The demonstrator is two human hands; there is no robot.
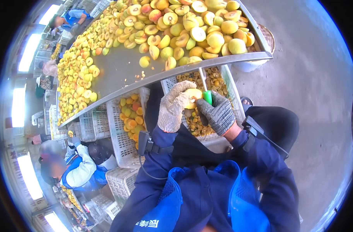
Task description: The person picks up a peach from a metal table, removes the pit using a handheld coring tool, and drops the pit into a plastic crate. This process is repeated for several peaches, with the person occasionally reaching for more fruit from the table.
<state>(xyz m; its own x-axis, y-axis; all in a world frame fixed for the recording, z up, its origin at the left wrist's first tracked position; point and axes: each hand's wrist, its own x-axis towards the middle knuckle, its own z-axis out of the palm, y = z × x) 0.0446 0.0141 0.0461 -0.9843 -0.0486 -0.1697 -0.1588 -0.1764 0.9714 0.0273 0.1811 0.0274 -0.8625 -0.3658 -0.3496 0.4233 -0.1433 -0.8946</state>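
Note:
My left hand (pixel 172 109), in a pale, soiled knit glove, is closed around a yellow peach half (pixel 193 98) whose cut face is turned toward my other hand. My right hand (pixel 218 114), in a dark grey glove, grips a tool with a bright green handle (pixel 207 97) right beside the fruit. The working end of that tool is hidden by the fingers and the peach. Under both hands stands a white plastic crate (pixel 231 88) holding peach pits and scraps (pixel 214 82).
A metal-rimmed table (pixel 122 69) piled with halved peaches (pixel 176 27) lies ahead. Another crate (pixel 124 149) of peaches is left of my legs, with an upturned-looking crate (pixel 120 183) behind it. A co-worker (pixel 82 166) sits at the left. A basket (pixel 266 38) stands past the table corner.

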